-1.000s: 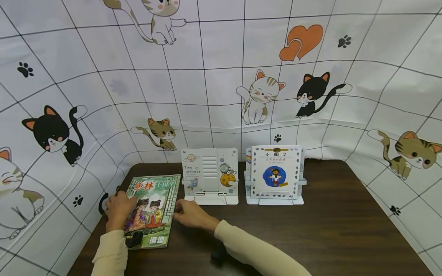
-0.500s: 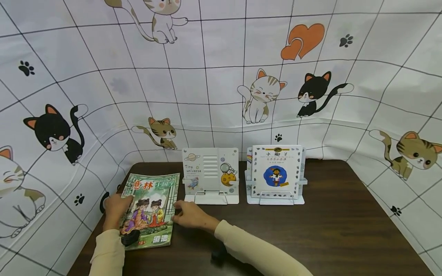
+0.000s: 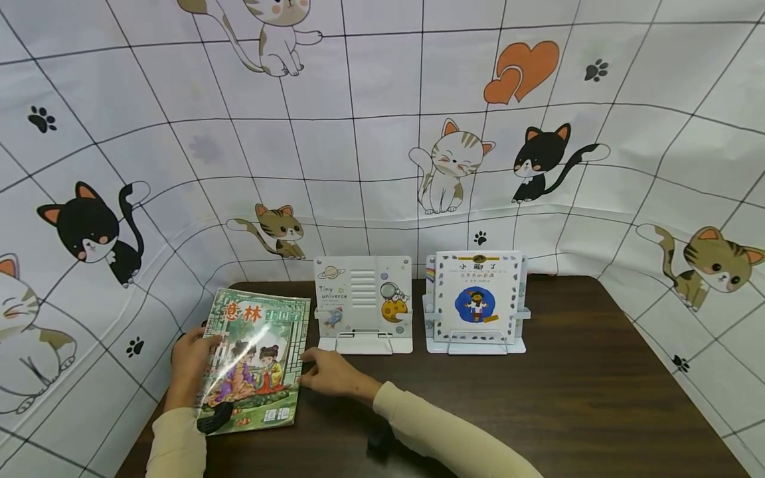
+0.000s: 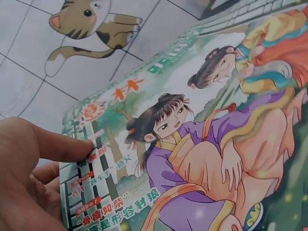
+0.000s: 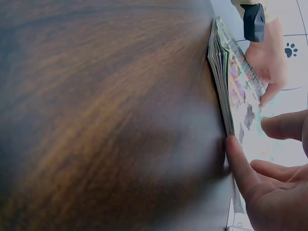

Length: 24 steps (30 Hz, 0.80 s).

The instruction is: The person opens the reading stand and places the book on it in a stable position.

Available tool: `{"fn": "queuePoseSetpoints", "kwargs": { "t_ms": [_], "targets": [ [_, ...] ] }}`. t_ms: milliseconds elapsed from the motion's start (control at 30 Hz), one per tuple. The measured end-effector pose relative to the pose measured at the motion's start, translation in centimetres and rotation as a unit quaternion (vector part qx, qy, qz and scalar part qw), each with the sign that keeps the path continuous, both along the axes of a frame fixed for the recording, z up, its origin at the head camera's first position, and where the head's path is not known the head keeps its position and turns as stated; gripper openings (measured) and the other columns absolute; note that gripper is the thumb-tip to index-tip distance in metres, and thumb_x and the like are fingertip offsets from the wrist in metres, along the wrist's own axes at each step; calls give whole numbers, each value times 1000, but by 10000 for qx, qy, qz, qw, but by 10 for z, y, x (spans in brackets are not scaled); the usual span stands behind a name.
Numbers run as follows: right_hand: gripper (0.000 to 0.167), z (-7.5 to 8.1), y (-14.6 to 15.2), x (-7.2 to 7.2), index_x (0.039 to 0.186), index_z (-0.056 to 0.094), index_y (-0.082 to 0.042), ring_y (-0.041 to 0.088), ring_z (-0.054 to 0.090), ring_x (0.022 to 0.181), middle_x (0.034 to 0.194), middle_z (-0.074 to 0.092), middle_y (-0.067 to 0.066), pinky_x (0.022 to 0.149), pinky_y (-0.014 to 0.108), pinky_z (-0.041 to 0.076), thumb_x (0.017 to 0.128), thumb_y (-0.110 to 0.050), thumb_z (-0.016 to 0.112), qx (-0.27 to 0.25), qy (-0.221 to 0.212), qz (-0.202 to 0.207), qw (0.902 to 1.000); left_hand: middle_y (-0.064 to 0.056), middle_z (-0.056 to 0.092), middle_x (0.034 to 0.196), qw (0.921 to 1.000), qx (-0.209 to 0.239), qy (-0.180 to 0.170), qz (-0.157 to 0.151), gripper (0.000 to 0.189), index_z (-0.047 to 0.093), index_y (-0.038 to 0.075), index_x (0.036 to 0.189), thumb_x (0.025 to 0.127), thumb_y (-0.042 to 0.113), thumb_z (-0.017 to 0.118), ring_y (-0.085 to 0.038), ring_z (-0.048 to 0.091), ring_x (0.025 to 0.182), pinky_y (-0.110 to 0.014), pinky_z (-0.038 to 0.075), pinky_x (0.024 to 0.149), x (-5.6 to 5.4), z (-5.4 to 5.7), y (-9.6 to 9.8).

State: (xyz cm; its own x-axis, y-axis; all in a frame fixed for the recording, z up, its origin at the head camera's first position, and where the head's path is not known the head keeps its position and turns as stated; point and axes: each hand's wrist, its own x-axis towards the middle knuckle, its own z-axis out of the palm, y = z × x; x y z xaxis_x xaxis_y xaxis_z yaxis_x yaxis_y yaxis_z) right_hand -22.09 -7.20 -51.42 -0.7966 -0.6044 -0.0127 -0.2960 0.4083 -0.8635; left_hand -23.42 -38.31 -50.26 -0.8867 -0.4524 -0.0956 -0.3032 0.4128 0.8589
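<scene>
A magazine (image 3: 271, 392) with two cartoon figures on its green cover lies at the left of the table, its left side raised. My left hand (image 3: 188, 372) grips that left edge; in the left wrist view the thumb (image 4: 57, 144) presses on the cover and the other fingers go behind it. At the opposite edge is my right hand (image 3: 337, 373). In the right wrist view its index finger (image 5: 243, 166) touches the page edges low by the table, while the thumb (image 5: 286, 126) extends over the cover side, apart from the index finger.
Behind the magazine stands a white book stand (image 3: 364, 305) with space drawings. To its right, a second stand (image 3: 526, 315) holds a white picture book (image 3: 478, 292). The dark wooden table (image 3: 586, 378) ends at a cat-patterned cloth backdrop (image 3: 370, 153).
The left hand has shifted left and toward me, with the magazine's left side moving along and tilting up; glare now shows on the cover. The right hand stays almost still at the right edge.
</scene>
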Motion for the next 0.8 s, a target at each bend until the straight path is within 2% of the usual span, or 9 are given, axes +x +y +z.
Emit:
{"fn": "queuePoseSetpoints", "kwargs": {
  "t_ms": [133, 200, 300, 400, 533, 700, 800],
  "targets": [
    [47, -2, -1, -3, 143, 59, 1, 13, 75, 98, 138, 69, 15, 75, 23, 58, 101, -15, 73, -152, -162, -147, 9996, -4, 65, 106, 9993, 202, 286, 157, 46, 57, 0, 145, 108, 28, 60, -13, 57, 69, -36, 52, 58, 3, 5, 3],
    [47, -4, -1, -3, 143, 59, 1, 14, 75, 100, 139, 67, 15, 75, 23, 58, 101, -15, 73, -189, -211, -185, 9994, 6, 65, 98, 9987, 351, 333, 182, 48, 55, 2, 146, 109, 30, 60, -11, 62, 72, -35, 55, 60, 5, 8, 4],
    [48, -5, -1, -3, 144, 56, 1, 18, 75, 103, 141, 66, 16, 76, 25, 58, 102, -16, 72, -228, -248, -211, 9992, 14, 65, 86, 9963, 682, 436, 282, 47, 55, 3, 147, 108, 30, 61, -10, 64, 68, -34, 57, 59, 7, 12, 6],
    [51, -5, -2, -3, 147, 53, 1, 22, 75, 108, 141, 65, 17, 78, 27, 60, 102, -17, 71, -275, -256, -249, 9990, 19, 61, 87, 9941, 832, 550, 437, 44, 57, 5, 144, 107, 28, 64, -7, 58, 69, -30, 52, 58, 10, 16, 5],
    [55, -4, -2, -2, 151, 49, 0, 22, 75, 108, 138, 67, 17, 81, 28, 60, 104, -20, 69, -356, -333, -267, 9985, 19, 58, 92, 9889, 1156, 678, 646, 32, 63, 15, 133, 105, 28, 69, -7, 51, 74, -28, 47, 60, 15, 22, 4],
    [54, -2, -2, -1, 153, 46, 0, 23, 76, 96, 134, 69, 20, 79, 29, 62, 105, -15, 67, -870, -546, -136, 9946, 21, 65, 91, 9731, 1970, 950, 730, 26, 66, 23, 125, 101, 27, 76, -3, 62, 77, -24, 54, 61, 22, 34, 2],
    [53, 1, -2, -1, 152, 46, 1, 28, 77, 94, 129, 69, 23, 79, 34, 65, 104, -6, 66, -1359, -769, -61, 9877, 19, 69, 88, 9612, 2422, 1093, 742, 22, 69, 23, 119, 99, 24, 79, -5, 66, 73, -26, 56, 59, 27, 42, 2]
  ]
}}
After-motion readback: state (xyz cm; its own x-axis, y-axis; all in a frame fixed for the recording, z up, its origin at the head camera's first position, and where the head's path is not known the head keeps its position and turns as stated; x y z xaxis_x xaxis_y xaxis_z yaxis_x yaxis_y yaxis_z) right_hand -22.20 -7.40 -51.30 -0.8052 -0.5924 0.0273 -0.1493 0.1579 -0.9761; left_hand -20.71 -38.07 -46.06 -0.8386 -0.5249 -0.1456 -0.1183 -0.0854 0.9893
